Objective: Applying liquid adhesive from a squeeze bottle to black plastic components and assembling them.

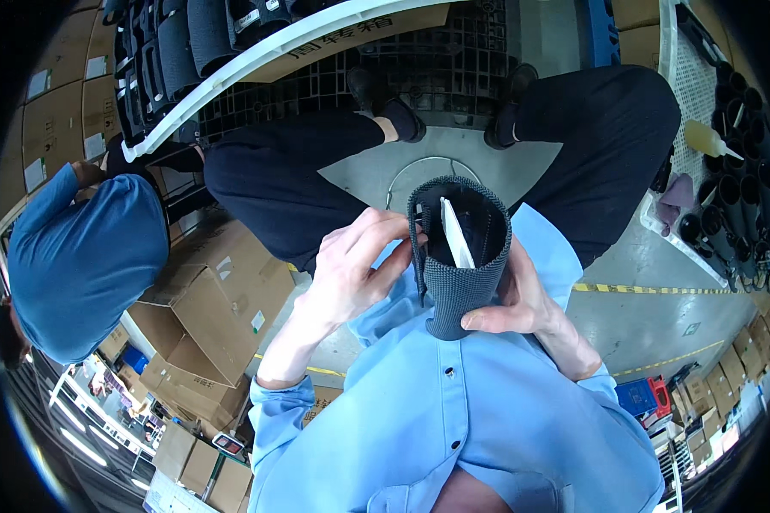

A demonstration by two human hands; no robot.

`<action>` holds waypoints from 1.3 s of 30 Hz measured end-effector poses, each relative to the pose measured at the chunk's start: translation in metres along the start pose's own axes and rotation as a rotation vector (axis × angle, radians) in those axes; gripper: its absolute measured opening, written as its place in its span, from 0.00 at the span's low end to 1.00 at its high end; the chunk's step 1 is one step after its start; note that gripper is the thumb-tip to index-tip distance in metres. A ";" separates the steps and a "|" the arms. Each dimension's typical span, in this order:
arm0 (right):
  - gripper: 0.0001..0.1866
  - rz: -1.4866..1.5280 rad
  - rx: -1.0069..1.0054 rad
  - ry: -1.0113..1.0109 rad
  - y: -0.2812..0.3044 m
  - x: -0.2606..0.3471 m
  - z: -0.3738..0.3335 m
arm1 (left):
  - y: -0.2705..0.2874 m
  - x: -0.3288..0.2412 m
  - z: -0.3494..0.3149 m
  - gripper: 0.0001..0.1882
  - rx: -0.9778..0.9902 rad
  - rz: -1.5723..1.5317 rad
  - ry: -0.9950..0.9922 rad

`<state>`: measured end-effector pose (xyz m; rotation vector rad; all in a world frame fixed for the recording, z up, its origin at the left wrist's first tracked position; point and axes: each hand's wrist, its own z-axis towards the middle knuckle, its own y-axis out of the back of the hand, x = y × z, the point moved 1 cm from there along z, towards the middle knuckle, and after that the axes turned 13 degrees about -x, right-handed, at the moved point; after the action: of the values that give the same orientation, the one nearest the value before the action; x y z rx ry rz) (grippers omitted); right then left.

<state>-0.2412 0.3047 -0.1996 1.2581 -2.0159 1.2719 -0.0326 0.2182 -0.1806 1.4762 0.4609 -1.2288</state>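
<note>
Upright in front of my chest is a dark grey, coarsely woven cylindrical pouch [464, 295], its mouth facing up. Inside it stands a flat white strip [455, 235], slightly tilted. My right hand [526, 299] wraps the pouch's right side, the thumb pressing across its lower front. With fingertips pinched together, my left hand [359, 261] holds the left edge of the rim, where a narrow dark strap [419, 265] hangs down the outside. The exact spot under the left fingertips is partly hidden.
Similar dark woven pieces fill a white-edged table [257, 64] ahead. On the right, a white rack [693, 103] holds dark tubes, a yellowish squeeze bottle [708, 139] and a purple cloth [676, 201]. A co-worker in blue [90, 256] sits left, near an open carton [201, 321].
</note>
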 end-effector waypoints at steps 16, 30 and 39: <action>0.55 0.094 0.050 -0.134 0.005 -0.001 -0.010 | -0.001 0.015 -0.006 0.12 0.146 -0.267 0.048; 0.51 0.299 0.010 -0.233 0.010 -0.006 0.007 | -0.013 0.012 -0.007 0.11 -0.108 -0.591 0.500; 0.57 0.000 -0.020 0.114 -0.012 -0.009 0.006 | 0.002 0.024 -0.006 0.14 -0.012 -0.255 0.258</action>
<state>-0.2260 0.3019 -0.2040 1.1491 -1.9437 1.2909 -0.0189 0.2149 -0.2009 1.6096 0.8497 -1.2322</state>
